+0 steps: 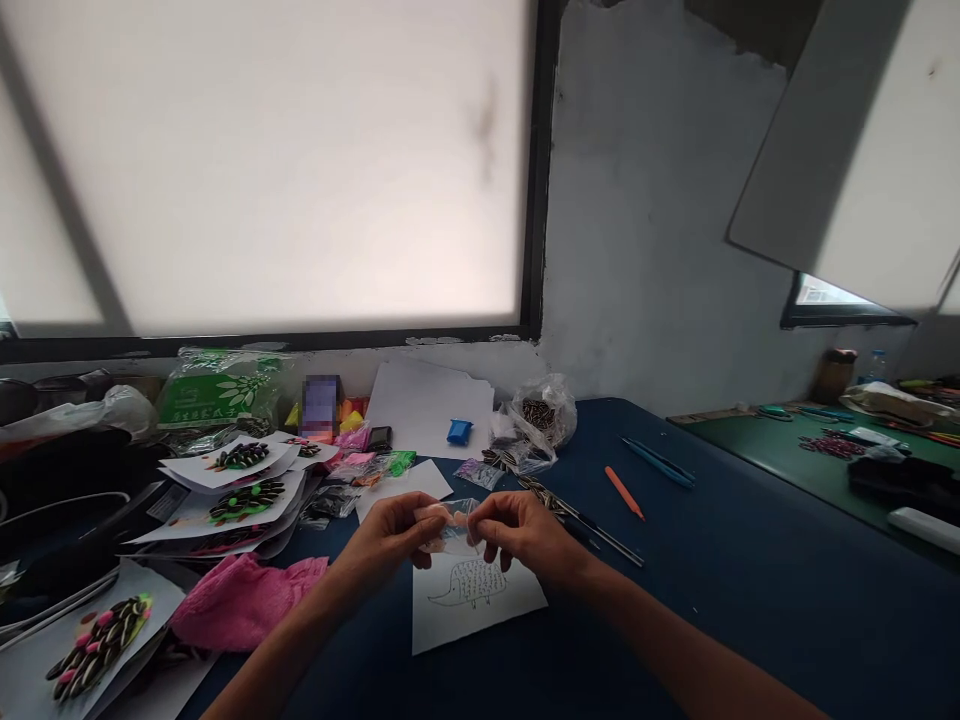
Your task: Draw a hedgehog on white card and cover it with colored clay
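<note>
Between both hands, above the table, is a small clear plastic bag (459, 540) with something pale peach inside. My left hand (401, 528) pinches the bag's left side. The opposite side is pinched by the fingertips of my right hand (517, 528). Just below them lies a white sheet with a hedgehog drawing (480, 600), its upper part covered by the hands and bag. Sunflower seeds (536, 490) and metal tweezers (611, 540) lie behind and beside my right hand.
Finished seed-picture cards (247, 500) are stacked at the left, near a pink cloth (247, 600). A blue packet (459, 432) rests on white paper at the back. An orange pen (624, 493) and blue tweezers (658, 462) lie to the right. A bag of seeds (544, 412) stands by the wall.
</note>
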Available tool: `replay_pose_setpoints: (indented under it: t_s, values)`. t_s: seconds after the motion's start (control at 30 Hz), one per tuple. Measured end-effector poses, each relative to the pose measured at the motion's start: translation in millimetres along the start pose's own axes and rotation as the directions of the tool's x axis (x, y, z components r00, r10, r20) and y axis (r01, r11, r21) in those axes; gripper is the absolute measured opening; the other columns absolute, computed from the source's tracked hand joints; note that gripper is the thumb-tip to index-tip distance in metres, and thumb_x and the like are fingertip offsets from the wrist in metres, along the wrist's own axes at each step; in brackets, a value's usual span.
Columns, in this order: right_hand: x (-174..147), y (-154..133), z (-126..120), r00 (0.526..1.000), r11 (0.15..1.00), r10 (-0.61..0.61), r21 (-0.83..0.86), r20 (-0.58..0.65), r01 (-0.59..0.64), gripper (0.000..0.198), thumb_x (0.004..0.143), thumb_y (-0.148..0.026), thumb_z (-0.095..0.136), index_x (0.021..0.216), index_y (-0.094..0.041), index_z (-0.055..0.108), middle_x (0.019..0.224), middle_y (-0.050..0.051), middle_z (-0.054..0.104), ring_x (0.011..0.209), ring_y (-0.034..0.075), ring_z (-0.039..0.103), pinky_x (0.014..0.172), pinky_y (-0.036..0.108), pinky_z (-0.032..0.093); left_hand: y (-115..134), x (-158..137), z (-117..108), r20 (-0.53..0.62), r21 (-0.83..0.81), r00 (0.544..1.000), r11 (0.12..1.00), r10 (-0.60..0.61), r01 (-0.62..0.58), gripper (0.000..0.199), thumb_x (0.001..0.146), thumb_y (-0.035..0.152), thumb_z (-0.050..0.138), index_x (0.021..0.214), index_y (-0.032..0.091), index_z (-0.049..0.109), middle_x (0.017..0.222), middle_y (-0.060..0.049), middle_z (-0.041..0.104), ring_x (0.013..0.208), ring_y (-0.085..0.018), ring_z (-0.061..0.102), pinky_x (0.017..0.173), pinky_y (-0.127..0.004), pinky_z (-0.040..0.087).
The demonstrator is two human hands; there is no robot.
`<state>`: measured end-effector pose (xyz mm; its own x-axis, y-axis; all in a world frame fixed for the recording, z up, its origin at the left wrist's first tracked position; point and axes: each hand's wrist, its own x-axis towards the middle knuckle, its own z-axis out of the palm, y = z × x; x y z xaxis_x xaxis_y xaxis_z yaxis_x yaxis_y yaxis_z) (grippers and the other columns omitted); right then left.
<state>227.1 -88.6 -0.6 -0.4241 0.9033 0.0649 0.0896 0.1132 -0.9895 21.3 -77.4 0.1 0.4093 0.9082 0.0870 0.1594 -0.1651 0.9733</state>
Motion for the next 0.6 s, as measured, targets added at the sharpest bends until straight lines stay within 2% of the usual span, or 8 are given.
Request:
replay_pose_setpoints:
  t_s: [0.3, 0.47, 0.6]
  values:
    - [-0.6, -1.5, 0.6, 0.998, 0.998, 0.064, 0.007, 0.027, -0.064, 0.015, 0.072, -0.025, 0.072, 0.08, -0.014, 0.067, 0.073, 0.001, 0.068, 0.056, 0.009, 0.055, 0.047, 0.019, 0.041, -4.5, 1.3, 1.8, -0.004, 0.007, 1.0, 1.0, -0.022, 0.022, 0.048, 0.069, 0.062, 0.071, 0.081, 0.016, 0.065, 0.061, 0.003, 0.057, 0.056, -0.013, 0.055, 0.056, -0.026, 0.05]
    - [1.0, 3.5, 1.0, 0.999, 0.999, 0.044, 0.023, 0.013, -0.044, 0.022, 0.077, -0.034, 0.07, 0.073, -0.015, 0.06, 0.067, 0.0, 0.064, 0.052, 0.008, 0.053, 0.045, 0.018, 0.04, -5.8, 1.9, 4.5, 0.009, 0.015, 1.0, 1.0, -0.025, 0.025, 0.049, 0.067, 0.063, 0.072, 0.079, 0.016, 0.066, 0.06, 0.003, 0.058, 0.057, -0.014, 0.057, 0.053, -0.025, 0.05]
    - [2.2, 3.4, -0.4, 1.0, 0.999, 0.025, 0.028, 0.016, -0.025, 0.025, 0.082, -0.039, 0.063, 0.076, -0.015, 0.059, 0.07, 0.0, 0.062, 0.052, 0.008, 0.054, 0.044, 0.018, 0.04, -2.1, -0.2, 3.9, 0.004, 0.021, 1.0, 1.0, -0.013, 0.013, 0.051, 0.069, 0.065, 0.07, 0.079, 0.015, 0.067, 0.061, 0.002, 0.06, 0.056, -0.012, 0.057, 0.054, -0.024, 0.051]
